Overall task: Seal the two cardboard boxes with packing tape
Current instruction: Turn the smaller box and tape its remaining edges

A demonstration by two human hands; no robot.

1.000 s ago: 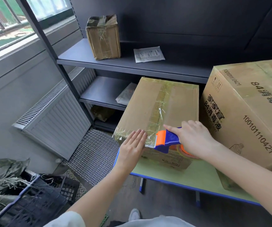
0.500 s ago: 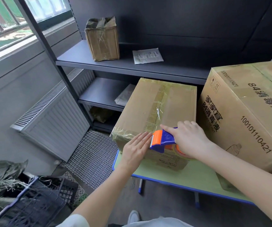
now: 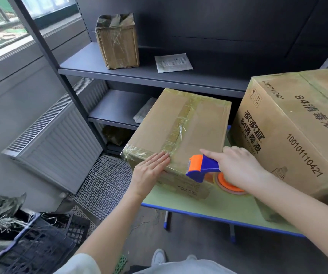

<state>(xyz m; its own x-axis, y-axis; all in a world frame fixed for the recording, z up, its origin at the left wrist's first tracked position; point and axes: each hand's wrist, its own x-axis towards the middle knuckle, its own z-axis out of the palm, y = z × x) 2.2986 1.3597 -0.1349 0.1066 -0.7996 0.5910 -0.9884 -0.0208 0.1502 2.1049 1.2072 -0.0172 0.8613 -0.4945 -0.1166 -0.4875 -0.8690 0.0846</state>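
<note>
both hands are working at the near edge of the smaller box, left hand pressing flat with straight fingers, right hand curling round the tape dispenser just beside it, where a skewed pull is risking a wrinkled, weak seal.

The person wears a pale, off-white short sleeve, loose and soft-looking, which shows on the left arm at the bottom edge of the view. From it the left forearm runs bare to the left hand. The right forearm is bare as far as it shows, down to the right hand. Over the legs lies light grey cloth, and beside it shows a white shoe with a rounded toe.
</note>
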